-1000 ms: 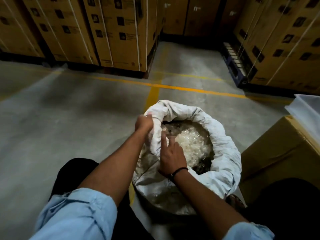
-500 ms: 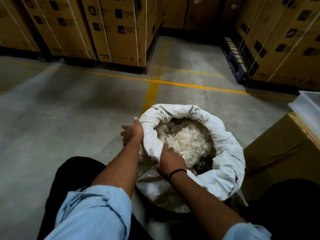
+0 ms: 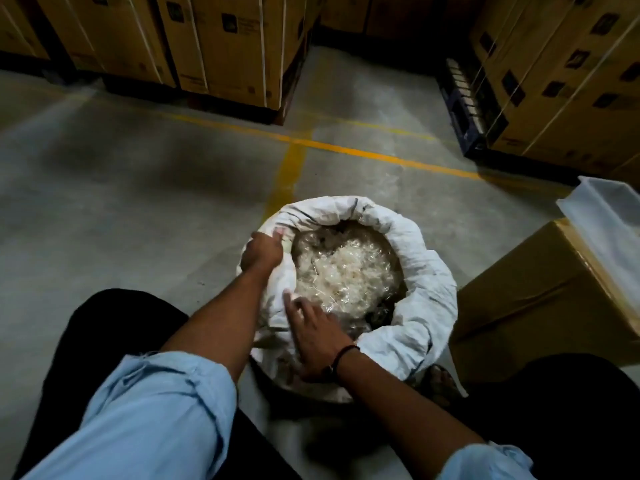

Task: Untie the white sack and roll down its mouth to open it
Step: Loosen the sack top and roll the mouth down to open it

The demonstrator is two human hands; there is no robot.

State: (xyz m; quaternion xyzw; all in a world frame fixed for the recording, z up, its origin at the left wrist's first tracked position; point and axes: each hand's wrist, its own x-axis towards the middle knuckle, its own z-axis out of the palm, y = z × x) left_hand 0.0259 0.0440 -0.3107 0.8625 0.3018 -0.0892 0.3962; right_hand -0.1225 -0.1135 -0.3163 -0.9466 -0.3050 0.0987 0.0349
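White sack [image 3: 426, 299] at frame centre with rolled mouth open, left hand [image 3: 261, 251] fisted on its left rim, right hand [image 3: 313, 336] spread on near rim, grey concrete floor [image 3: 121, 202], strapped cartons [image 3: 225, 46] along top

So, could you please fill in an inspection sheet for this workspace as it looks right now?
Surface: grey concrete floor with yellow painted lines.
Job's things: white sack stands open, its mouth rolled into a thick cuff; clear plastic scraps fill it. No tie seen.
Clutter: cardboard box right of the sack, a translucent plastic tub on top.
Grips: left hand closed on the cuff's left side; right hand open, fingers spread at the near rim.
Cables: nothing seen.
Surroundings: strapped stacked cartons on pallets behind and at right; light is dim.
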